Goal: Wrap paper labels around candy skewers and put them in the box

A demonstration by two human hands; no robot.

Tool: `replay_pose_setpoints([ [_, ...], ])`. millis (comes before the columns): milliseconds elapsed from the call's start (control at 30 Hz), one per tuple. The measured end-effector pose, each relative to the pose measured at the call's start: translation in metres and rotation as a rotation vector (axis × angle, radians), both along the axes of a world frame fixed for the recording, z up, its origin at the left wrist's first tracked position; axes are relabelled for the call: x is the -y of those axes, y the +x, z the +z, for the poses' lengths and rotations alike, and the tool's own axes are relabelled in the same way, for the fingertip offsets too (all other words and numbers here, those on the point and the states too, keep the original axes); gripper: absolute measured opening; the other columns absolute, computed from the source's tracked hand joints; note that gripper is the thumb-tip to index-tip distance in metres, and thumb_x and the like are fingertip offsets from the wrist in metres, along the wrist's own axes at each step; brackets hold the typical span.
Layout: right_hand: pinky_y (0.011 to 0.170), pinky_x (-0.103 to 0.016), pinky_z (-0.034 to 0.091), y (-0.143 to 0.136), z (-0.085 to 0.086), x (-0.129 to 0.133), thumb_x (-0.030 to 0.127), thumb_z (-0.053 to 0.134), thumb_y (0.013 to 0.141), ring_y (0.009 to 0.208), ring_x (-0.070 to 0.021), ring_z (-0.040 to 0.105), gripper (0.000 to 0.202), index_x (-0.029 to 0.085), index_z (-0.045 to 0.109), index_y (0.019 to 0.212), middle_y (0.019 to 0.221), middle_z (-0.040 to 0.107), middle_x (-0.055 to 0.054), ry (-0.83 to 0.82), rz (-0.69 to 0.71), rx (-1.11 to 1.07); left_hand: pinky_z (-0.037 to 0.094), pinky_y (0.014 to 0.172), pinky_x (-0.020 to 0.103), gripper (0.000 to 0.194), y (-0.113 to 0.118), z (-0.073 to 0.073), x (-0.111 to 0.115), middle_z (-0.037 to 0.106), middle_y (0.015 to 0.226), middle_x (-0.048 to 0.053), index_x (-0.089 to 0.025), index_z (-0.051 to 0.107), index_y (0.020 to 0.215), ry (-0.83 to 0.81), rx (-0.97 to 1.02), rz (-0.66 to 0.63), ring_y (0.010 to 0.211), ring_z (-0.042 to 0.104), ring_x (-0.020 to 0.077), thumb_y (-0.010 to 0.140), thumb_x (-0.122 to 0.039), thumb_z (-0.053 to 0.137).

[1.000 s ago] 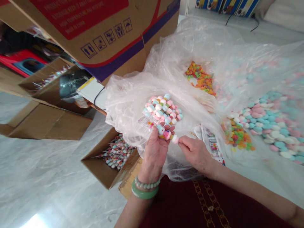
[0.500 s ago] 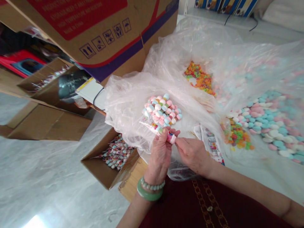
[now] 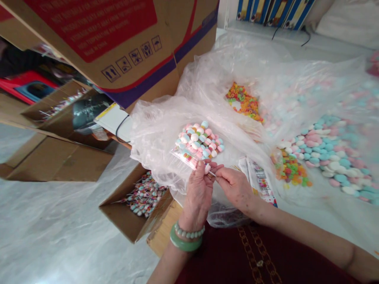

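My left hand [image 3: 199,193] is closed on a marshmallow candy skewer in a clear printed wrapper [image 3: 187,157]. The wrapper's far end points up and left over a pile of marshmallows [image 3: 197,138]. A white marshmallow [image 3: 207,168] shows by my left fingertips. From it a thin stick [image 3: 212,174] runs to my right hand [image 3: 235,187], whose thumb and fingers pinch its end. Just right of that hand lie flat printed wrappers [image 3: 263,179], beside a few thin sticks.
Orange and green candy rings [image 3: 244,103] and more rings [image 3: 293,169] lie on the plastic sheeting, with many marshmallows [image 3: 331,146] at right. A large carton [image 3: 130,47] stands at the back left. Below the table edge, an open box [image 3: 118,215] holds finished-looking candy sticks.
More of the stick shows between my hands now. The marshmallow at my left fingertips sits a little further left, and the view has shifted slightly.
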State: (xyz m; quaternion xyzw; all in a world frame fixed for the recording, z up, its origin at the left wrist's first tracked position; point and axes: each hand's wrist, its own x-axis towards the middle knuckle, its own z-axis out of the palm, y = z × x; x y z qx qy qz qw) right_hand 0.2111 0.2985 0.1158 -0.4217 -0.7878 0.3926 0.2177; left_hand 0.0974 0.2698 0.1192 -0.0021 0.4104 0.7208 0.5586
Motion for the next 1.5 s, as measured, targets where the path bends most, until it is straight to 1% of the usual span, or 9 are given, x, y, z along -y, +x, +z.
replay_pose_setpoints([
  [167, 0.066, -0.028, 0.036, 0.008, -0.005, -0.003, 0.027, 0.046, 0.088, 0.07, -0.0166, 0.051, 0.021, 0.021, 0.059, 0.073, 0.071, 0.058, -0.001, -0.054, -0.031, -0.052, 0.054, 0.076, 0.035, 0.032, -0.012, 0.005, 0.003, 0.068, 0.092, 0.008, -0.015, 0.063, 0.1, -0.056, 0.066, -0.082, 0.081, 0.067, 0.021, 0.091, -0.044, 0.054],
  [267, 0.063, -0.027, 0.035, 0.015, -0.001, -0.003, 0.024, 0.049, 0.084, 0.066, -0.0151, 0.049, 0.019, 0.02, 0.058, 0.068, 0.064, 0.054, 0.001, -0.195, 0.019, -0.072, 0.054, 0.075, 0.035, 0.03, -0.028, 0.005, 0.003, 0.068, 0.096, 0.008, -0.017, 0.062, 0.104, -0.062, 0.095, -0.054, 0.087, 0.067, 0.022, 0.092, -0.042, 0.053],
  [500, 0.04, -0.02, 0.017, 0.013, 0.009, -0.003, 0.027, 0.062, 0.072, 0.042, -0.0059, 0.03, 0.011, 0.016, 0.059, 0.071, 0.051, 0.046, 0.006, -0.984, -0.023, -0.386, 0.052, 0.086, 0.034, 0.022, -0.035, 0.011, 0.0, 0.067, 0.088, 0.004, -0.016, 0.064, 0.097, 0.071, 0.186, 0.002, 0.081, 0.064, 0.015, 0.094, -0.035, 0.052],
  [633, 0.037, -0.016, 0.01, 0.014, 0.009, -0.003, 0.019, 0.069, 0.067, 0.037, -0.0016, 0.018, 0.016, 0.014, 0.055, 0.074, 0.049, 0.041, 0.009, -1.513, 0.107, -0.58, 0.051, 0.083, 0.03, 0.029, -0.034, 0.016, -0.001, 0.063, 0.083, 0.003, -0.016, 0.063, 0.098, 0.138, 0.219, 0.027, 0.073, 0.06, 0.0109, 0.097, -0.038, 0.044],
  [767, 0.036, -0.012, 0.011, 0.014, 0.006, -0.002, 0.013, 0.064, 0.073, 0.037, -0.0002, 0.014, 0.012, 0.013, 0.052, 0.075, 0.052, 0.039, 0.01, -1.786, 0.152, -0.671, 0.051, 0.078, 0.027, 0.032, -0.033, 0.016, -0.001, 0.06, 0.08, 0.001, -0.017, 0.062, 0.097, 0.132, 0.183, 0.028, 0.068, 0.057, 0.0099, 0.097, -0.041, 0.041],
  [967, 0.035, -0.011, 0.012, 0.008, 0.006, -0.008, 0.011, 0.05, 0.086, 0.035, -0.0006, 0.016, 0.011, 0.013, 0.05, 0.074, 0.052, 0.037, 0.009, -1.903, 0.093, -0.734, 0.051, 0.083, 0.036, 0.028, -0.02, 0.007, 0.002, 0.057, 0.074, 0.0, -0.016, 0.061, 0.099, 0.131, 0.068, -0.04, 0.065, 0.057, 0.0123, 0.095, -0.04, 0.047],
  [1100, 0.035, -0.011, 0.014, 0.006, 0.004, -0.008, 0.011, 0.051, 0.086, 0.034, -0.0001, 0.017, 0.008, 0.012, 0.052, 0.077, 0.051, 0.035, 0.01, -1.94, 0.05, -0.833, 0.051, 0.083, 0.037, 0.025, -0.016, 0.004, 0.002, 0.056, 0.072, 0.0, -0.014, 0.059, 0.098, 0.106, 0.087, -0.058, 0.065, 0.058, 0.0126, 0.095, -0.035, 0.048],
  [1300, 0.034, -0.012, 0.013, 0.01, -0.003, -0.009, 0.014, 0.066, 0.075, 0.034, 0.0, 0.02, 0.01, 0.011, 0.057, 0.079, 0.05, 0.041, 0.009, -1.631, 0.022, -0.805, 0.053, 0.081, 0.035, 0.028, -0.028, 0.005, -0.001, 0.065, 0.085, 0.006, -0.014, 0.061, 0.099, -0.016, 0.132, -0.068, 0.08, 0.065, 0.0178, 0.098, -0.033, 0.04],
  [1500, 0.035, -0.014, 0.011, 0.012, -0.003, -0.012, 0.019, 0.072, 0.065, 0.035, 0.0009, 0.021, 0.019, 0.01, 0.058, 0.074, 0.05, 0.043, 0.008, -1.538, -0.013, -0.708, 0.056, 0.072, 0.032, 0.027, -0.043, 0.008, -0.001, 0.07, 0.088, 0.007, -0.014, 0.063, 0.101, -0.06, 0.026, -0.019, 0.075, 0.067, 0.018, 0.097, -0.025, 0.039],
])
